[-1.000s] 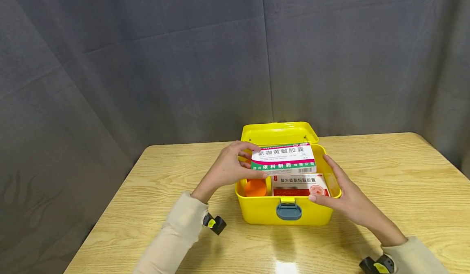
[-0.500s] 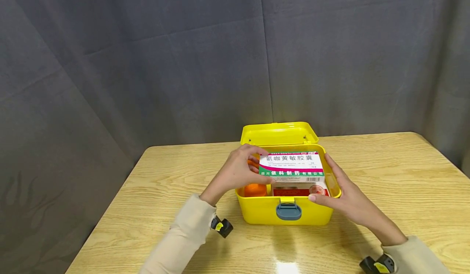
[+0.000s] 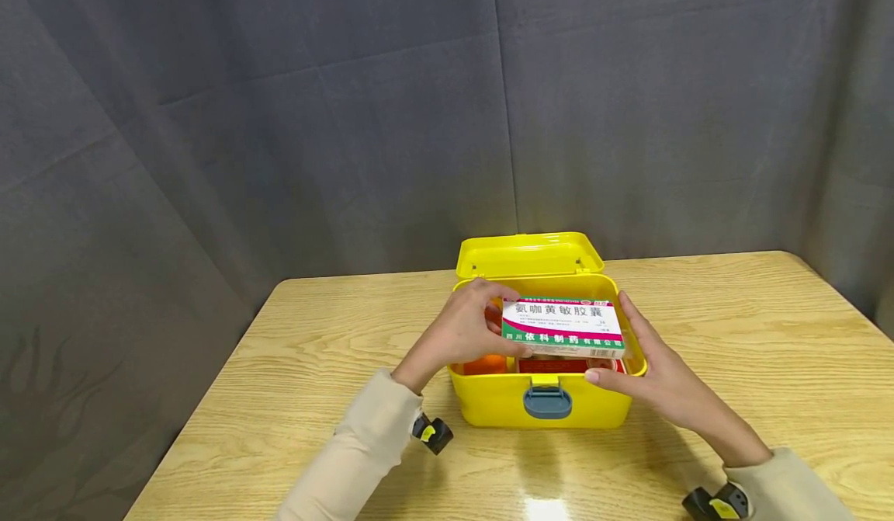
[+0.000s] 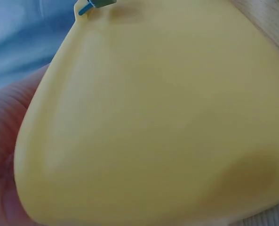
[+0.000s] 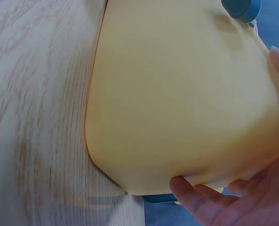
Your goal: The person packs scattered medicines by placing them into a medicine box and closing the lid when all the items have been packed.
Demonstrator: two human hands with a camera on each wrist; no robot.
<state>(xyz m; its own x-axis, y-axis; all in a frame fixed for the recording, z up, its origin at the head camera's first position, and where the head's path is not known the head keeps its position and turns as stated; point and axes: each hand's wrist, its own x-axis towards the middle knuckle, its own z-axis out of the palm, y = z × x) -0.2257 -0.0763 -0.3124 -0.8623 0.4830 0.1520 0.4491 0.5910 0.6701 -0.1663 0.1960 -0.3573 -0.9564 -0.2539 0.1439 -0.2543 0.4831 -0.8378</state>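
Note:
My left hand (image 3: pixel 461 328) pinches a white, pink and green medicine carton (image 3: pixel 562 323) by its left end, thumb at the front edge. Slightly tilted, the carton is over the mouth of an open yellow plastic case (image 3: pixel 482 406). My right hand (image 3: pixel 663 375) holds the case at its right front corner, thumb on the front rim and fingers along the right side. Beneath the held carton, a red and white medicine carton (image 3: pixel 552 366) is mostly hidden inside. An orange item (image 3: pixel 485 365) sits in the case's left part. Both wrist views mostly show the yellow wall (image 4: pixel 144 117).
The case's yellow lid (image 3: pixel 531 257) is tipped back behind it. A grey-blue latch (image 3: pixel 548 403) hangs on the front. Under the case is a wood-grain table (image 3: pixel 314 335), with a dark grey curtain (image 3: pixel 391 117) behind.
My left hand has moved the white, pink and green carton right and toward the case's front, covering more of the red and white carton. My right hand has stayed on the case.

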